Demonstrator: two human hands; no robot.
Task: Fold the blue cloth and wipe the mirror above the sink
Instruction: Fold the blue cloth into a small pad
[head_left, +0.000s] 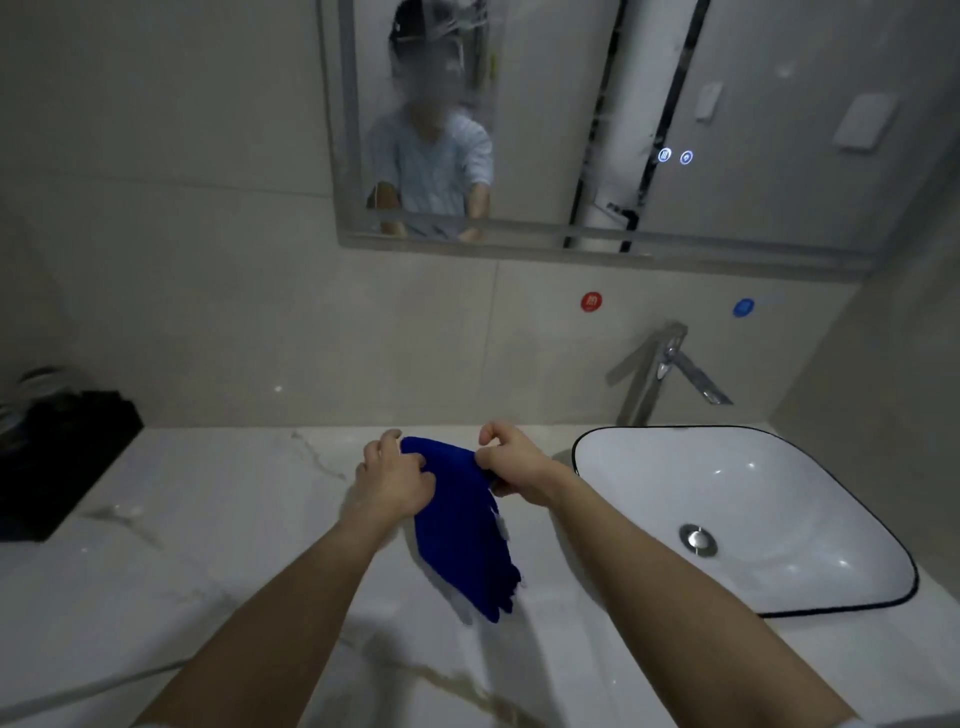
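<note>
While the cloth (462, 525) is dangling over the surface (218, 545), the folding is only getting going!

Both hands are pinching its top edge: the left hand (397, 480) is gripping one corner, the right hand (511, 467) the other, fingers curled round the fabric, and the rest is hanging loose just left of the sink (753, 519). It is looking bunched rather than neatly folded, so I'm judging the fold unfinished. The mirror (597, 130) above is showing streaks and is waiting, untouched, for its wipe.
</note>
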